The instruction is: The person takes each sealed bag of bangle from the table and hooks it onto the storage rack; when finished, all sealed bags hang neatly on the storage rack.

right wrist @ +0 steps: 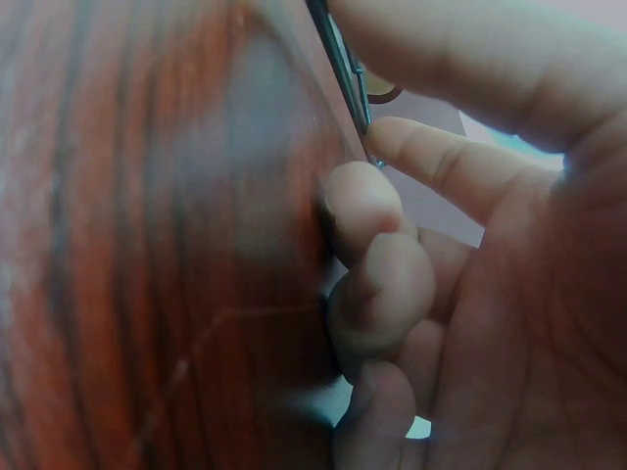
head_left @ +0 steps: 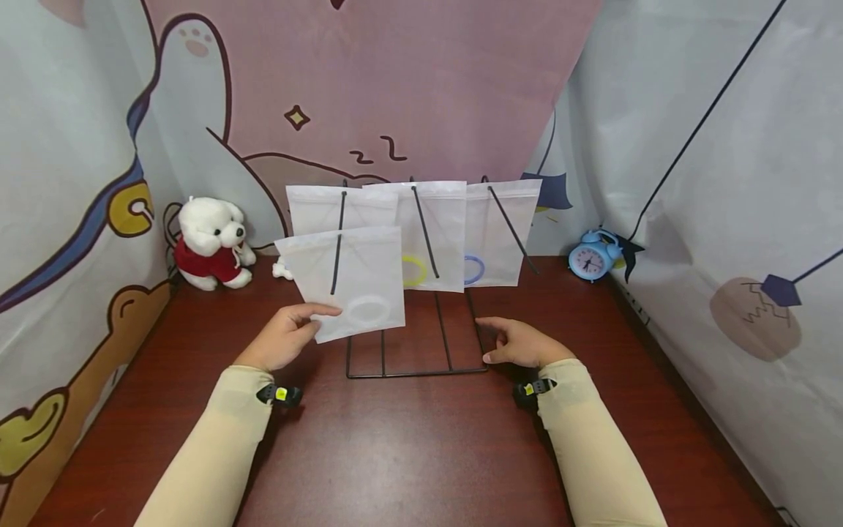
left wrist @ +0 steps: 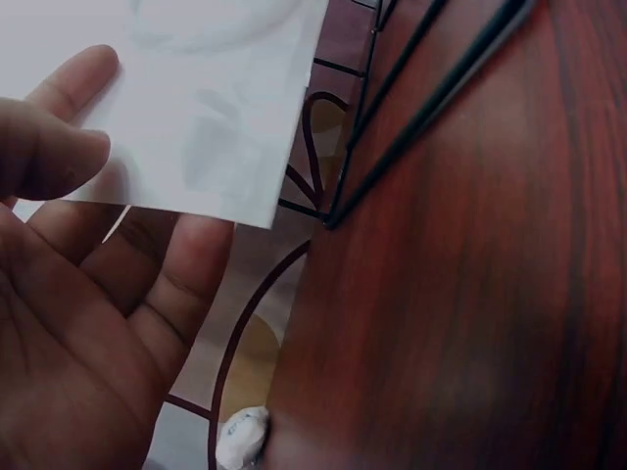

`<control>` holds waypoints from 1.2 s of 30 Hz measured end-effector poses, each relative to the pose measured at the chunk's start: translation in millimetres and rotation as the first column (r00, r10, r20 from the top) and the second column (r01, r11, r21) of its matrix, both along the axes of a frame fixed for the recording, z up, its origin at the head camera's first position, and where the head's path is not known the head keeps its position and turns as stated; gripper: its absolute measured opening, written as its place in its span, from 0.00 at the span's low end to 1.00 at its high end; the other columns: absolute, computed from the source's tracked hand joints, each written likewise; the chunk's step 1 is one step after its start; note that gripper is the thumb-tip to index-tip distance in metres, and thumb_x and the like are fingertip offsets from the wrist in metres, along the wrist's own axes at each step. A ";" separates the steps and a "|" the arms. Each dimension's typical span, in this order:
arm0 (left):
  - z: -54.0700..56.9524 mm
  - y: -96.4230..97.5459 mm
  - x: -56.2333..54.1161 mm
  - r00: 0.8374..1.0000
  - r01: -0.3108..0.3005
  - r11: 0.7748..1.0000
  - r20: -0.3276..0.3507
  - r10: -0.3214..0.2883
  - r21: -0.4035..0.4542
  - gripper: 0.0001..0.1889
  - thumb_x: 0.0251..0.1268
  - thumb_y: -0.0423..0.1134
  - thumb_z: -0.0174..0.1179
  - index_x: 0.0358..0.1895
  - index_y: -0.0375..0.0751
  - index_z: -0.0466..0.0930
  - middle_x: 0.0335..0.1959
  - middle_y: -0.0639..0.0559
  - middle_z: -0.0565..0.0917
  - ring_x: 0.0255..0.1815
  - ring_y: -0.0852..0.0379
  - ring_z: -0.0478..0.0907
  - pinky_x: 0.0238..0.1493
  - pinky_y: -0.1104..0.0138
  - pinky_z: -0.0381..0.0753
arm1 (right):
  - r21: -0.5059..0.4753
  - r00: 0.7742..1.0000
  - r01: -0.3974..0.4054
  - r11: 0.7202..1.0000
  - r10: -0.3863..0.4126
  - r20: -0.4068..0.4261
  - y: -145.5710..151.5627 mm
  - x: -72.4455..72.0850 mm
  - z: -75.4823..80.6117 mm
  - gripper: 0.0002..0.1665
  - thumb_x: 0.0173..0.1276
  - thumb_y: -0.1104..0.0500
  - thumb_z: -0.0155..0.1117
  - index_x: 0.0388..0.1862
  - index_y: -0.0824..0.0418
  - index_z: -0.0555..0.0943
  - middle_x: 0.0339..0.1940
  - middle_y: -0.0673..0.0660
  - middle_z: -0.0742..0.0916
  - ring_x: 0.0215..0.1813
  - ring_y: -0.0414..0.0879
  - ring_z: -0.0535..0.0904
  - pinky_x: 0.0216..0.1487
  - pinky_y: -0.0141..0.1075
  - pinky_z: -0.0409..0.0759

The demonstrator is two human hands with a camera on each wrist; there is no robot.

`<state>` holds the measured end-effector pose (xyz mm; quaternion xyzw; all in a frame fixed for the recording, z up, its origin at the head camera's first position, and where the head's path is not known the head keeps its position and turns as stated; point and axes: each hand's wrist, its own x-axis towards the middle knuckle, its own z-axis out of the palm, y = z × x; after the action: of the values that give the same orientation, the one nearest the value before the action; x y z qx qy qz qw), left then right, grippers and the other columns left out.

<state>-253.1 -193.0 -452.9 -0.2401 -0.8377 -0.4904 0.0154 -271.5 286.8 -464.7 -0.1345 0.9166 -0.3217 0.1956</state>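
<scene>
My left hand (head_left: 283, 338) pinches the lower left corner of a white translucent pouch (head_left: 373, 274) with a pale ring inside; the left wrist view shows thumb and index finger on the pouch (left wrist: 220, 117). A dark rod of the black wire rack (head_left: 415, 375) runs across the pouch's front, from its top edge down. Behind it hangs another white pouch (head_left: 309, 212) on the same rod. My right hand (head_left: 523, 344) touches the rack's right base bar with index finger and thumb extended; its other fingers (right wrist: 382, 294) curl down by the table.
Two more pouches hang on the rack: one with a yellow ring (head_left: 448, 241), one with a blue ring (head_left: 503, 234). A white plush dog (head_left: 207, 245) sits back left, a blue alarm clock (head_left: 590, 258) back right. Printed curtains surround the brown table (head_left: 395, 454).
</scene>
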 end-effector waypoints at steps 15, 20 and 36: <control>0.0 2.7 0.9 0.997 -0.070 0.997 -0.012 0.071 0.043 0.21 0.75 0.24 0.53 0.65 0.41 0.84 0.30 0.46 0.78 0.18 0.59 0.65 0.24 0.67 0.71 | -0.013 1.000 0.013 1.000 -0.013 0.017 2.0 2.0 -1.7 0.48 0.66 0.56 0.79 0.83 0.52 0.67 0.26 0.53 0.80 0.30 0.47 0.75 0.33 0.40 0.74; -0.5 3.9 0.1 0.996 -0.087 0.990 -0.011 0.089 0.108 0.24 0.73 0.21 0.51 0.67 0.41 0.81 0.32 0.43 0.78 0.21 0.57 0.69 0.27 0.69 0.74 | -0.015 1.000 0.009 1.000 -0.009 0.009 2.0 1.1 -0.6 0.48 0.66 0.56 0.79 0.82 0.52 0.67 0.26 0.53 0.80 0.29 0.47 0.75 0.33 0.40 0.74; -6.5 5.3 -4.2 0.996 -0.074 0.940 0.077 0.051 0.333 0.30 0.72 0.16 0.43 0.75 0.34 0.70 0.50 0.33 0.72 0.34 0.58 0.73 0.44 0.62 0.91 | -0.007 1.000 -0.002 1.000 0.002 0.008 0.7 -0.4 1.1 0.49 0.67 0.55 0.78 0.83 0.54 0.66 0.25 0.53 0.80 0.28 0.45 0.74 0.31 0.38 0.74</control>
<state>-257.3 -187.7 -459.4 -0.1905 -0.7491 -0.6330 0.0435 -271.9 287.5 -463.6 -0.1348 0.9145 -0.3253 0.1993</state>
